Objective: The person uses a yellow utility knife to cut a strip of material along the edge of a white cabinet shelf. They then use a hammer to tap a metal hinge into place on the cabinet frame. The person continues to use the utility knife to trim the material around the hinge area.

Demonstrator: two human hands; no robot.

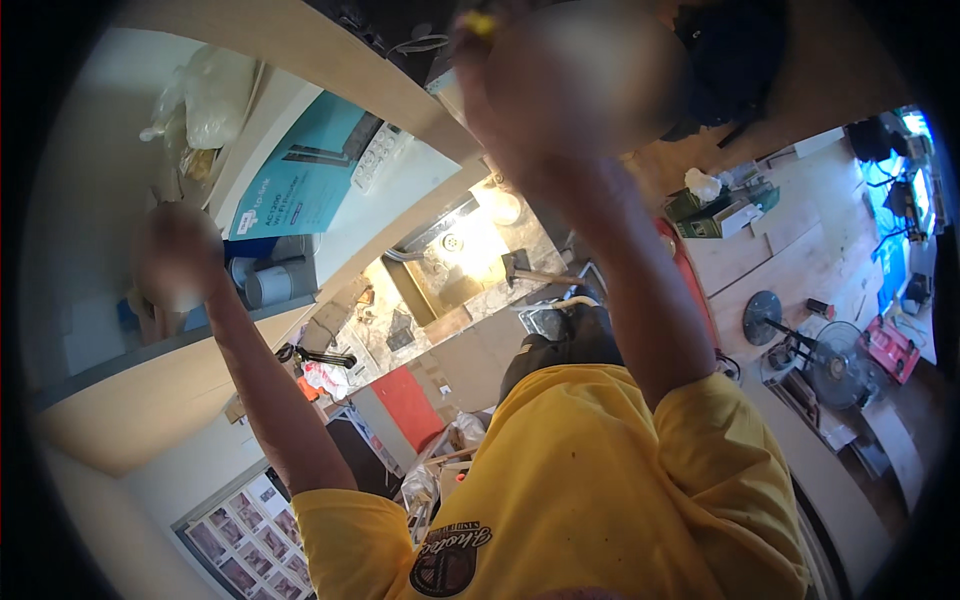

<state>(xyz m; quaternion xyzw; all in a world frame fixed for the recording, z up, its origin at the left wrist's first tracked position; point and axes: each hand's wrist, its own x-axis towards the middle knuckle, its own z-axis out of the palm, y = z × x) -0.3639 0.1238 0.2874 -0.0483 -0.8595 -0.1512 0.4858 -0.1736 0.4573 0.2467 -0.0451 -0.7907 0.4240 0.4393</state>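
My left hand (180,255) reaches into an open cabinet, beside a shelf board (330,240). It is blurred, so its fingers and anything in them cannot be made out. Close to it are a teal cardboard box (295,185) and grey plastic pipe-like pieces (270,285). Clear plastic bags (215,100) lie deeper in the cabinet. Raised high at the top of the view is my right hand (515,105), also smeared. A small yellow thing (480,22) shows by its upper edge; whether the hand holds it is unclear.
A white power strip (378,158) rests beside the teal box. Below are a lit sink (455,250) and a hammer (545,276). To the right, a pale worktop (740,270) bears a green box (700,218); a fan (840,365) and a red case (890,348) stand nearby.
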